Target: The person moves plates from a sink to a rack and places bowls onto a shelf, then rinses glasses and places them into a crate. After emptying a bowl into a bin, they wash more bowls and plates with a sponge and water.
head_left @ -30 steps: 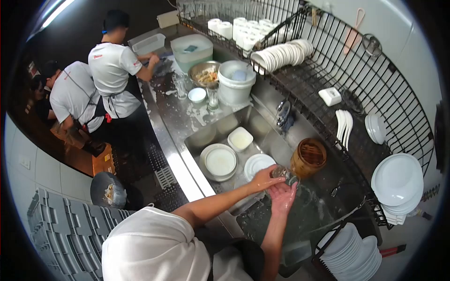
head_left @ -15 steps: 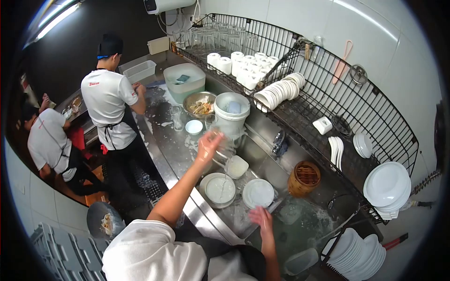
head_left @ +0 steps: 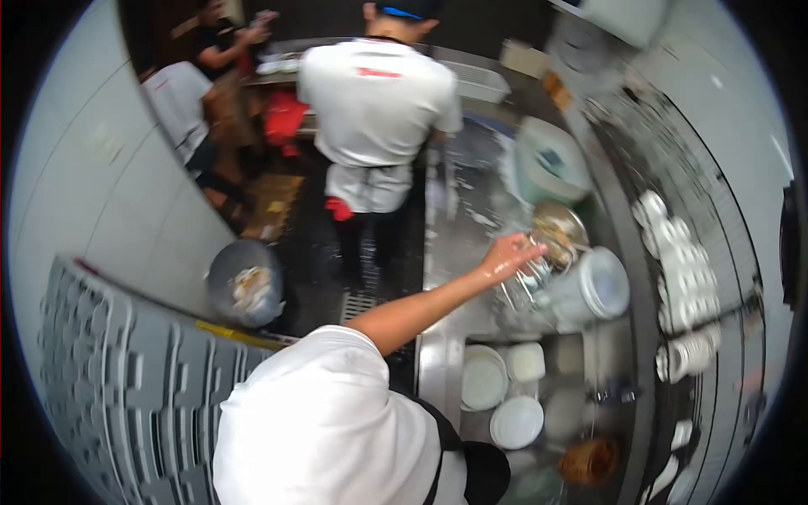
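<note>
My left hand (head_left: 511,257) reaches over the steel counter beside the sink, its fingers closed at the upper part of a clear drinking glass (head_left: 523,288). Blur and overlap make the exact grip hard to see. More clear glassware stands close by, against a white bucket (head_left: 596,286). A metal bowl (head_left: 562,225) with food scraps sits just past my fingers. In the sink near me are stacked white bowls (head_left: 484,380), a white plate (head_left: 516,422) and a small square white dish (head_left: 527,362). My right hand is out of view.
A translucent tub (head_left: 549,164) stands farther along the counter (head_left: 480,160). A co-worker (head_left: 374,109) stands ahead; other people are beyond. A wire rack (head_left: 724,177) with white cups (head_left: 686,269) lines the right wall. A scrap bin (head_left: 246,284) and grey crates (head_left: 160,396) are left. A brown container (head_left: 589,461) sits at the lower right.
The view has swung left, so the counter and sink appear farther right. My left hand has moved a little toward the metal bowl. My right hand has left the view.
</note>
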Demonstrator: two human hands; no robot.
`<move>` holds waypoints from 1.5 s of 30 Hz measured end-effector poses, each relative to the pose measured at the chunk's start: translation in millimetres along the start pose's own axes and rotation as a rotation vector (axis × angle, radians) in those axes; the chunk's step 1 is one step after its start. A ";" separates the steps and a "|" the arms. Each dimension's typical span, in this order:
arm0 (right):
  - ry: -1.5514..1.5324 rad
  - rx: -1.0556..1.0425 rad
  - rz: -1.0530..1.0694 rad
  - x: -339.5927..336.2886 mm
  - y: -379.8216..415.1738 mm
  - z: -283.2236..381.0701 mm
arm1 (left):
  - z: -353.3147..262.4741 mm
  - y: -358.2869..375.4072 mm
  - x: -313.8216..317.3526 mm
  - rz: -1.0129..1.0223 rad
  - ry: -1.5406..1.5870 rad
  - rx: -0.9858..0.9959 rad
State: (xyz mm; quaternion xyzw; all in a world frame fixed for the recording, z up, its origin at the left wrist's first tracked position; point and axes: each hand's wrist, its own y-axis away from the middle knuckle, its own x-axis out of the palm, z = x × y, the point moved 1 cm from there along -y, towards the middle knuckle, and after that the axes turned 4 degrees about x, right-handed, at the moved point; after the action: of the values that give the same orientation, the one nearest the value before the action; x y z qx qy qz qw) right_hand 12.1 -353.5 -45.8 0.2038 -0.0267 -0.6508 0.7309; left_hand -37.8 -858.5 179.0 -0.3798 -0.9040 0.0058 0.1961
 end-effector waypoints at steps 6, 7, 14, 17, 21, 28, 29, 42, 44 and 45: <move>0.284 -0.288 0.473 109.2 -54.7 31.1 | -148.7 95.6 -126.8 -0.381 -0.397 0.491; 0.307 -0.327 0.545 125.8 -56.3 32.9 | -195.2 123.2 -136.8 -0.490 -0.575 0.595; 0.410 -0.537 0.878 190.8 -47.4 30.0 | -477.9 285.5 -148.6 -1.004 -1.641 0.681; 0.427 -0.588 0.969 205.2 -43.2 26.8 | -585.8 333.2 -172.2 -0.996 -1.517 0.208; 0.374 -0.618 1.074 227.0 -49.5 11.6 | -667.0 464.3 -182.8 -1.228 -1.625 0.026; 0.620 -0.709 1.202 225.4 -51.3 -39.4 | -676.3 688.5 -311.3 -1.371 -1.150 -0.430; 0.634 -0.742 1.164 220.6 -41.5 -34.5 | -664.5 698.9 -317.9 -1.436 -1.165 -0.461; 0.806 -0.577 1.219 215.0 -22.0 4.8 | -619.1 673.1 -456.7 -1.581 -1.290 -0.890; 0.716 -0.678 1.171 208.3 -17.2 -2.5 | -624.7 657.3 -453.7 -1.594 -1.341 -0.881; 0.659 -0.757 1.134 204.4 -15.2 -6.4 | -628.6 648.4 -451.2 -1.592 -1.366 -0.884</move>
State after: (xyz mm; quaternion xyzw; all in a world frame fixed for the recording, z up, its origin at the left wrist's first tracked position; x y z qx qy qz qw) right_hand 30.7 -549.6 -102.9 0.0779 0.3180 -0.0454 0.9438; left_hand 918.0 -795.1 498.0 0.3487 -0.7289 -0.2339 -0.5407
